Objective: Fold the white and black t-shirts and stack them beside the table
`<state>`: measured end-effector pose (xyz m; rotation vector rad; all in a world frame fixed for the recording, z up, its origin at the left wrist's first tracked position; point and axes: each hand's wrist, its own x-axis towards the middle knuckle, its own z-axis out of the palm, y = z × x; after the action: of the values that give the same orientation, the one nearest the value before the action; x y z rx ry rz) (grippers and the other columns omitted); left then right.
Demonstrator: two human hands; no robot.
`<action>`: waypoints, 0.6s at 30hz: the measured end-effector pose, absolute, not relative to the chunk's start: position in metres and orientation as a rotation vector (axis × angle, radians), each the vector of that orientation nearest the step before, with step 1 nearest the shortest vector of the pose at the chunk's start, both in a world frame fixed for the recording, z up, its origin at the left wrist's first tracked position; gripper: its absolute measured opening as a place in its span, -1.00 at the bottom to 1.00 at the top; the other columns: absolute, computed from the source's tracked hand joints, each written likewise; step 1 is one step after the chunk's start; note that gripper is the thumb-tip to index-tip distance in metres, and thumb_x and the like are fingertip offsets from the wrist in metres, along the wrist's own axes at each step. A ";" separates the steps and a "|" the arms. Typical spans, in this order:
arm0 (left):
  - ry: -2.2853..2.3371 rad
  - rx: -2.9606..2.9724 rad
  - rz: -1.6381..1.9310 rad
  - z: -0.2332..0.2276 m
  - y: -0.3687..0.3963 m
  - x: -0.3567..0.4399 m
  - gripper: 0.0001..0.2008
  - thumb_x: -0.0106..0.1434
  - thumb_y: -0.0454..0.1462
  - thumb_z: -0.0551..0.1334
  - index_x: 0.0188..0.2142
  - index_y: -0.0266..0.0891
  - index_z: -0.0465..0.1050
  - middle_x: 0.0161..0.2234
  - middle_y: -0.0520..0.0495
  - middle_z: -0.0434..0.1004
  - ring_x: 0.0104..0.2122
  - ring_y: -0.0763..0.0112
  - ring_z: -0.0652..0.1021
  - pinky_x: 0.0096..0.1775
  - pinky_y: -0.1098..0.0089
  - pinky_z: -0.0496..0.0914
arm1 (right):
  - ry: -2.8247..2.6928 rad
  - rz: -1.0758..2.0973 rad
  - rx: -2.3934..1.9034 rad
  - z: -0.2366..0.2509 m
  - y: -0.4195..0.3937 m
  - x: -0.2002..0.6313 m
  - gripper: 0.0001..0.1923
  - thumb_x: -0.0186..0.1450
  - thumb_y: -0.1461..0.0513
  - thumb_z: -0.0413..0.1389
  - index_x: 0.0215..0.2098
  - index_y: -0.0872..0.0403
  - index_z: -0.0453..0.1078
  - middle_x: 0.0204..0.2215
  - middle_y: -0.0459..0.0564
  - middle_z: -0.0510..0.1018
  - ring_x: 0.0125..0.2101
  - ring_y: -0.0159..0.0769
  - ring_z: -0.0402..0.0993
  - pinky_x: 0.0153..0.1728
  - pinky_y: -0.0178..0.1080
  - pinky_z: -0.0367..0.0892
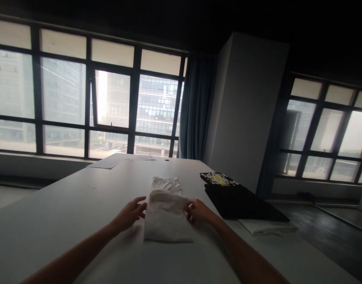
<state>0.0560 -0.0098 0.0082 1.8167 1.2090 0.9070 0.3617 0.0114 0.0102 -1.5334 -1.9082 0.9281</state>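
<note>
A folded white garment (168, 221), probably a shirt, lies on the table in front of me, with a rounded fold along its far side. A crumpled part of white fabric (166, 183) sticks out beyond that fold. At the garment's upper right edge, my right hand (197, 211) is closed, pinching the fabric between thumb and fingers. My left hand (132, 213) is beside the left edge, its fingers curved and apart, with no fabric visible in them.
The white table (110, 193) stretches toward the windows. On its right lie a black garment (242, 201) with a white and yellow print and a folded white cloth (266, 227) partly beneath it. Paper sheets (108, 161) rest at the far left, and a pillar (248, 106) stands behind.
</note>
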 end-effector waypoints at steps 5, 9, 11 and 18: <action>1.348 2.111 0.767 -0.006 -0.012 0.049 -0.44 0.27 -0.02 0.11 0.22 -0.13 0.27 0.14 -0.23 0.44 0.01 0.17 0.51 0.03 0.19 0.39 | -1.993 0.638 -1.650 0.008 0.013 0.365 -0.70 0.31 0.16 0.08 -0.08 0.17 0.41 -0.41 0.01 0.62 -0.60 -0.45 0.44 -0.49 -0.38 0.32; 1.306 2.380 0.648 -0.008 -0.023 0.054 -0.47 0.27 -0.03 0.14 0.19 -0.14 0.33 0.24 -0.21 0.32 0.18 0.09 0.36 0.17 0.09 0.26 | -2.122 0.477 -1.618 0.009 0.008 0.359 -0.66 0.24 0.13 0.15 -0.10 0.16 0.49 -0.28 0.05 0.63 -0.46 -0.36 0.52 -0.36 -0.34 0.34; 1.292 2.466 0.555 -0.008 -0.026 0.056 -0.49 0.27 -0.04 0.14 0.17 -0.12 0.36 0.27 -0.18 0.27 0.22 0.05 0.31 0.19 0.04 0.23 | -2.156 0.413 -1.610 0.008 0.007 0.357 -0.64 0.21 0.11 0.17 -0.10 0.14 0.51 -0.25 0.05 0.64 -0.36 -0.30 0.54 -0.30 -0.32 0.34; 1.132 2.660 0.451 0.002 -0.025 0.045 -0.59 0.21 -0.34 0.11 0.01 0.03 0.49 0.19 0.02 0.40 0.17 0.17 0.38 0.18 0.07 0.23 | -2.365 0.232 -1.591 0.015 0.001 0.364 -0.55 0.07 0.39 0.11 -0.09 0.02 0.55 -0.13 0.01 0.60 -0.25 -0.27 0.53 -0.18 -0.33 0.33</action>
<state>0.0446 -0.0251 0.0021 2.6603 1.1322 0.4507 0.3645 0.0015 0.0146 -1.5913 -2.3650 0.2322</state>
